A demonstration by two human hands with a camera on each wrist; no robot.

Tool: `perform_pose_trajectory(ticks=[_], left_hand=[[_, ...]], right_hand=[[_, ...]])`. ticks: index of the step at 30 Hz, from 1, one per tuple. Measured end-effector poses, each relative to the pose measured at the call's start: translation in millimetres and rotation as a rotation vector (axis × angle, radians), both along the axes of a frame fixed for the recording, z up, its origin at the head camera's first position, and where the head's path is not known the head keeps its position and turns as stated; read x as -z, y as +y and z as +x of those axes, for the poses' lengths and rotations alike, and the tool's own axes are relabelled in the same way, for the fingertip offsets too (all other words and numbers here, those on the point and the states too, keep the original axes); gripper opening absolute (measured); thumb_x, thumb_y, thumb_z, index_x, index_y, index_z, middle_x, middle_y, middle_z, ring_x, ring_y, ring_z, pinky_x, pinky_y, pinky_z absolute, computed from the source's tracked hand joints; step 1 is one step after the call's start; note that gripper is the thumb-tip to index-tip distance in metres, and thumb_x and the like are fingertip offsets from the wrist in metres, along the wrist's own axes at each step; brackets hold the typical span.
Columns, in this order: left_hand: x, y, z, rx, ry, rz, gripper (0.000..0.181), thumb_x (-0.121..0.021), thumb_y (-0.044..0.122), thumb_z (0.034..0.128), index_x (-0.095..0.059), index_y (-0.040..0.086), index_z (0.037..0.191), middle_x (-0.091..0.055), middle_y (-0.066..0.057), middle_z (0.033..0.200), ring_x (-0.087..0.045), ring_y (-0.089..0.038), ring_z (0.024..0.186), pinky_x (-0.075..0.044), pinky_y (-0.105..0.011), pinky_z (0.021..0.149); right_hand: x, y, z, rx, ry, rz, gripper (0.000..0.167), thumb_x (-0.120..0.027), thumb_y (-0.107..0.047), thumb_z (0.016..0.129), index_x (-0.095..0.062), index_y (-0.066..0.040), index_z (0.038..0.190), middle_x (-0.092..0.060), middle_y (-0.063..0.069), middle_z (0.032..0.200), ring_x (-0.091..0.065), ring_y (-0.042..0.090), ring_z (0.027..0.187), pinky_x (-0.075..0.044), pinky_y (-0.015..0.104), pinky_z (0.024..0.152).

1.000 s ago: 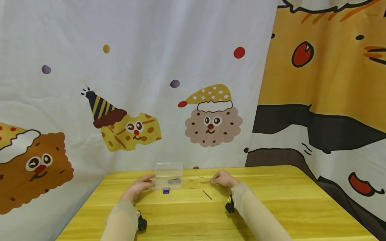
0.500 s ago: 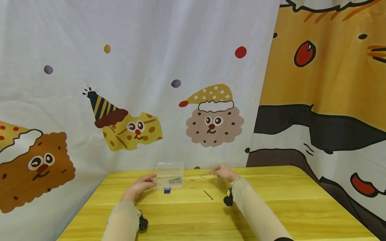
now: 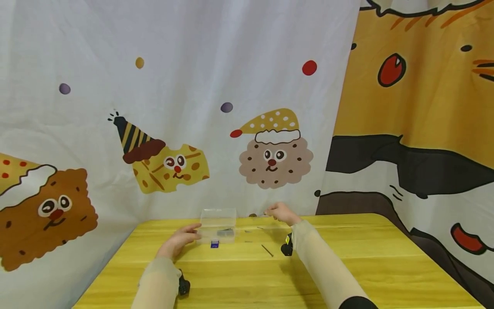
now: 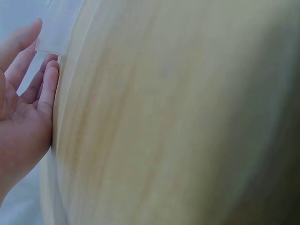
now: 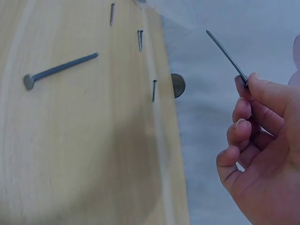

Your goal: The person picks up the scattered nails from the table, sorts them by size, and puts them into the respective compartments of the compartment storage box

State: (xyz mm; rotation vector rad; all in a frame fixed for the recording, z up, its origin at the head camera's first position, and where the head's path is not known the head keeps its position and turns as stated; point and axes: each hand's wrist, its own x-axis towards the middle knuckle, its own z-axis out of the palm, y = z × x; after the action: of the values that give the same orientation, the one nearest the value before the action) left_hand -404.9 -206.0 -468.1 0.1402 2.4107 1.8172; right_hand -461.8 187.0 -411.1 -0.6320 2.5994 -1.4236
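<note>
My right hand (image 3: pixel 282 213) is raised off the table near its back edge. Between thumb and index finger it pinches a nail (image 5: pixel 227 57), whose point is directed up and left in the right wrist view. My left hand (image 3: pixel 179 241) touches the left side of a clear plastic box (image 3: pixel 206 235) with fingers mostly straight. The box's lid stands up at the back, and dark thin pieces (image 3: pixel 225 232) show inside. A larger nail (image 5: pixel 63 66) lies on the table, with smaller nails (image 5: pixel 154 90) near it. Only a corner of the box appears in the left wrist view.
A small blue item (image 3: pixel 214 243) sits before the box, its kind too small to tell. The yellow wood-patterned table (image 3: pixel 239 279) ends at a printed cloth (image 3: pixel 224 171) hanging behind. Both wrists wear black cameras.
My right hand has risen and moved toward the back of the table, carrying the nail up from the surface. My left hand stays at the box.
</note>
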Motion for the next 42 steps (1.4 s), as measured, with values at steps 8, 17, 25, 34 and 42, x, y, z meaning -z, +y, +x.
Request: perform_pose_trajectory(ticks=[8, 17, 25, 34, 42], left_hand=[[-7.4, -0.5, 3.2, -0.012, -0.027, 0.006, 0.058, -0.064, 0.008, 0.0922, -0.042, 0.001, 0.146, -0.044, -0.024, 0.134, -0.045, -0.035, 0.119, -0.031, -0.054, 0.108], [-6.1, 0.8, 8.7, 0.028, -0.009, 0.0, 0.058, -0.063, 0.006, 0.0917, -0.042, -0.001, 0.145, -0.045, -0.025, 0.134, -0.042, -0.037, 0.122, -0.03, -0.056, 0.108], [-1.1, 0.5, 5.1, 0.011, 0.008, -0.01, 0.056, -0.064, 0.007, 0.0911, -0.044, -0.002, 0.143, -0.046, -0.024, 0.132, -0.041, -0.038, 0.121, -0.028, -0.059, 0.106], [-3.6, 1.0, 3.6, 0.008, 0.007, 0.0, 0.056, -0.064, 0.006, 0.091, -0.044, -0.002, 0.143, -0.048, -0.024, 0.132, -0.043, -0.036, 0.121, -0.032, -0.055, 0.105], [-2.4, -0.3, 4.2, -0.006, -0.004, -0.014, 0.056, -0.065, 0.007, 0.0908, -0.046, 0.0, 0.143, -0.048, -0.023, 0.133, -0.044, -0.036, 0.121, -0.033, -0.054, 0.105]], right_hand=[[-17.8, -11.5, 0.0, -0.003, 0.025, 0.025, 0.03, -0.053, -0.014, 0.099, -0.068, 0.01, 0.111, -0.062, 0.012, 0.09, -0.036, 0.013, 0.053, -0.044, 0.04, 0.069], [-17.1, -31.8, -1.3, 0.042, 0.019, 0.059, 0.025, -0.057, -0.012, 0.098, -0.071, 0.005, 0.108, -0.064, 0.011, 0.098, -0.04, 0.015, 0.057, -0.039, 0.032, 0.057], [-16.8, -56.9, -1.7, -0.013, 0.027, 0.087, 0.026, -0.058, -0.014, 0.098, -0.071, 0.004, 0.11, -0.06, 0.005, 0.079, -0.033, 0.013, 0.052, -0.035, 0.028, 0.053], [-13.5, -80.6, -6.4, -0.049, 0.091, 0.086, 0.026, -0.06, -0.01, 0.096, -0.07, -0.005, 0.072, -0.066, 0.005, 0.084, -0.04, 0.01, 0.058, -0.049, 0.031, 0.065], [-6.9, -94.0, -8.8, -0.074, 0.075, 0.083, 0.038, -0.06, -0.009, 0.095, -0.055, -0.013, 0.058, -0.03, -0.006, 0.05, -0.02, 0.011, 0.044, -0.028, 0.026, 0.046]])
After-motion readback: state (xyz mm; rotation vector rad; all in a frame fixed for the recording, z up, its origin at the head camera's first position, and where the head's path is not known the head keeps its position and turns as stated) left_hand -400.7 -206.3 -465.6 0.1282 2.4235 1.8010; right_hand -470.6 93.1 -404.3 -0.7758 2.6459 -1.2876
